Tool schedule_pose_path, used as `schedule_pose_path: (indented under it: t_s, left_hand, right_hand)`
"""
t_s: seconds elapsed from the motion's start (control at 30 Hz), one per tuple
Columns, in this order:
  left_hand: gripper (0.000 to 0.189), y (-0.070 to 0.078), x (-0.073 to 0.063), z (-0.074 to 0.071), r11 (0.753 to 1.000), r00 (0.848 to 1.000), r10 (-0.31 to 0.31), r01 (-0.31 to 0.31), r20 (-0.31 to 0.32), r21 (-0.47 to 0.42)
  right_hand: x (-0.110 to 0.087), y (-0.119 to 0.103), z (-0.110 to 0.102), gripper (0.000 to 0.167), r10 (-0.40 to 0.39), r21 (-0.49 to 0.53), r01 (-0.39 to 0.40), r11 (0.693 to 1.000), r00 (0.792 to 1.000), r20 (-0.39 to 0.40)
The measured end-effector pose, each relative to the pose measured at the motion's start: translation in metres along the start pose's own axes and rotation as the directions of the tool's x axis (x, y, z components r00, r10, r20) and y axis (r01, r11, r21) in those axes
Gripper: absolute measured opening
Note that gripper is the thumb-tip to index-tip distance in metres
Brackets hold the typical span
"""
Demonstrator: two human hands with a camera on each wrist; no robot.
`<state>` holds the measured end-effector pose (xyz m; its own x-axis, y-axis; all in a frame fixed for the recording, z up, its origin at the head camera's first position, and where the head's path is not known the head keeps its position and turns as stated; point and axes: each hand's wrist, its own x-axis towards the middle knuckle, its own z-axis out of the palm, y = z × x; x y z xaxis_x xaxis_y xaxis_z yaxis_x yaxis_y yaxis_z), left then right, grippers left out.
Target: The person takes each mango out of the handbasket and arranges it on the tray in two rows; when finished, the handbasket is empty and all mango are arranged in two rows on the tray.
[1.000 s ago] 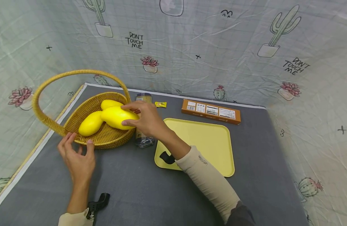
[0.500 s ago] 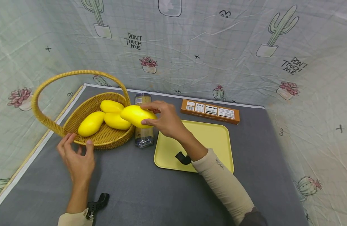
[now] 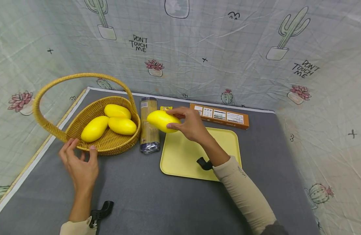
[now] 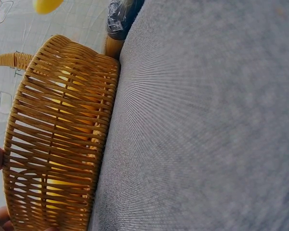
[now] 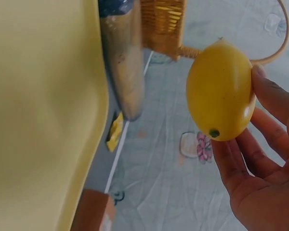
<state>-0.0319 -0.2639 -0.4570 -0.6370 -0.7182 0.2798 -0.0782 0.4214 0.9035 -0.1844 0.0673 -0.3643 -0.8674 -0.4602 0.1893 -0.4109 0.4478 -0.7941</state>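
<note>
My right hand holds a yellow mango by one end, between thumb and fingers, in the air over the far left corner of the yellow tray. In the right wrist view a dark green stem spot shows on the mango. On the left stands a woven wicker basket with a tall arched handle; three more mangoes lie inside. My left hand grips the basket's near rim with thumb and fingers. The left wrist view shows the basket's side up close, with yellow through its gaps.
Between basket and tray lies a clear pack of long noodles. Behind the tray are a small yellow wrapped packet and a long brown box. A printed cloth hangs around the grey table.
My right hand has carried the mango rightward out from over the basket, past the noodle pack, to the tray's corner. The left hand stays at the basket's rim.
</note>
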Motion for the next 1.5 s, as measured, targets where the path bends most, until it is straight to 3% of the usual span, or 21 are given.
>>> schedule_pose_path:
  t_s: [0.2, 0.5, 0.7, 0.87, 1.2, 1.5]
  left_hand:
    - [0.056, 0.000, -0.001, 0.000, 1.000, 1.000, 0.004, -0.004, -0.003, -0.002]
    - [0.056, -0.002, -0.001, 0.000, 1.000, 1.000, -0.003, 0.003, 0.003, -0.001]
    - [0.056, -0.004, 0.000, 0.001, 1.000, 1.000, -0.011, 0.011, 0.010, -0.012]
    - [0.056, -0.005, 0.001, 0.001, 1.000, 1.000, -0.010, 0.010, 0.008, -0.020]
    - [0.054, -0.006, 0.000, 0.000, 0.999, 1.000, 0.019, -0.019, 0.008, -0.051]
    - [0.054, -0.008, 0.001, 0.000, 0.999, 1.000, 0.015, -0.014, 0.005, -0.044]
  right_hand:
    - [0.000, 0.024, -0.008, 0.047, 0.074, -0.008, -0.074, 0.997, 0.997, 0.013]
    - [0.000, 0.066, -0.014, 0.045, 0.122, -0.059, -0.119, 0.991, 0.992, 0.040]
    - [-0.003, 0.079, -0.015, 0.044, 0.176, -0.086, -0.170, 0.982, 0.982, 0.069]
    - [-0.004, 0.086, -0.015, 0.044, 0.177, -0.083, -0.170, 0.982, 0.980, 0.086]
    - [-0.005, 0.075, -0.020, 0.046, 0.149, -0.135, -0.137, 0.981, 0.986, 0.078]
    - [-0.008, 0.030, -0.018, 0.046, 0.037, -0.109, -0.036, 0.993, 0.999, 0.008]
